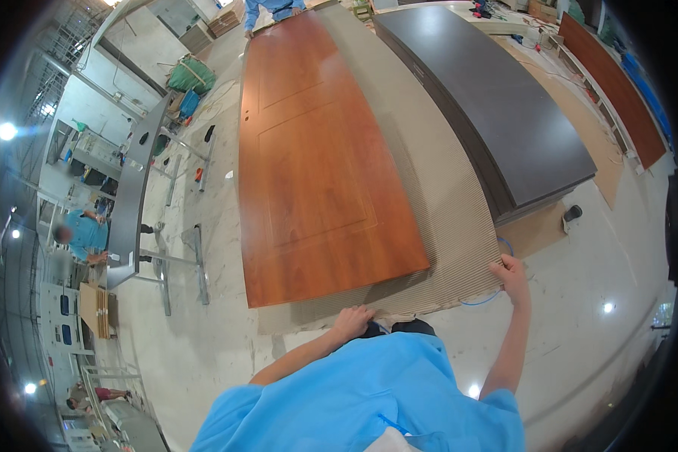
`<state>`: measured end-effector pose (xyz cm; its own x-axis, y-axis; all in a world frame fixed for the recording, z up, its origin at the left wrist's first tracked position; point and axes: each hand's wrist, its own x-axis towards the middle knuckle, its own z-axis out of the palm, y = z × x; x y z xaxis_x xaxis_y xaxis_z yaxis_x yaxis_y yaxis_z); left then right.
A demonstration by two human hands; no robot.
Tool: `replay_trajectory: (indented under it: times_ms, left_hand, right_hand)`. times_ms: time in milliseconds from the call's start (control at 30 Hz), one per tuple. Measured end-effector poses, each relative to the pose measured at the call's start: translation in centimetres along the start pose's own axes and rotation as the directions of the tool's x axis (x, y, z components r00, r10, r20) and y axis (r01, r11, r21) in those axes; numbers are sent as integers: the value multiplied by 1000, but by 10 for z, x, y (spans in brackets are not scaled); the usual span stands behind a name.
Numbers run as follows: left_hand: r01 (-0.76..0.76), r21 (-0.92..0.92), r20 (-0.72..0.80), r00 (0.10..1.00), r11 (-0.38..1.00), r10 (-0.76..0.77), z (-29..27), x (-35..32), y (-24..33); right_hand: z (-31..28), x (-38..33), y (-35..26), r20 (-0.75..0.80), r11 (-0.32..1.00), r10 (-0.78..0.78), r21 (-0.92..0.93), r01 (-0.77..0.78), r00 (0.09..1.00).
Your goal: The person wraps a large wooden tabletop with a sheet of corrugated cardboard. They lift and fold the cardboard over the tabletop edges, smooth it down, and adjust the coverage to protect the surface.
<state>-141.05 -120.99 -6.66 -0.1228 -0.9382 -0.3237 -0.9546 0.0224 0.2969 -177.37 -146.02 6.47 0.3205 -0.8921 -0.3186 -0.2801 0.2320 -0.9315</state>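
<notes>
A reddish-brown wooden door panel (pixel 309 173) lies flat before me on a sheet of ribbed corrugated cardboard (pixel 444 233). The cardboard spreads out beyond the panel on its right side and near end. My left hand (pixel 352 322) is closed on the cardboard's near edge, just below the panel. At the near right corner my right hand (pixel 511 277) pinches the same sheet. Neither hand touches the door panel.
A stack of dark grey door panels (pixel 505 113) stands to the right. At the panel's far end is another person (pixel 271 9) in blue. On the left a co-worker (pixel 83 233) stands by a dark panel on trestles (pixel 139 188). A blue hose (pixel 482 300) lies by my right hand.
</notes>
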Motion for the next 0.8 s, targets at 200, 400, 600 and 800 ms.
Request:
replay_trajectory:
  times_ms: [200, 400, 600, 800]
  left_hand:
    - [26, -17, 4, 1000, 1000, -26, 4, 0, -1]
    - [20, -10, -17, 1000, 1000, -21, 7, 0, -2]
    - [14, -41, -26, 1000, 999, -15, 7, 0, -1]
    - [20, -53, -54, 998, 998, -23, 7, -2, -1]
  right_hand:
    - [0, -2, -3, -11, 1000, 3, 21, -3, 1000]
    - [-1, -2, -1, 8, 998, 24, 56, -24, 1000]
    - [-4, -1, 4, 12, 998, 16, 53, -17, 1000]
    - [-4, -1, 7, -12, 998, 57, 37, -57, 998]
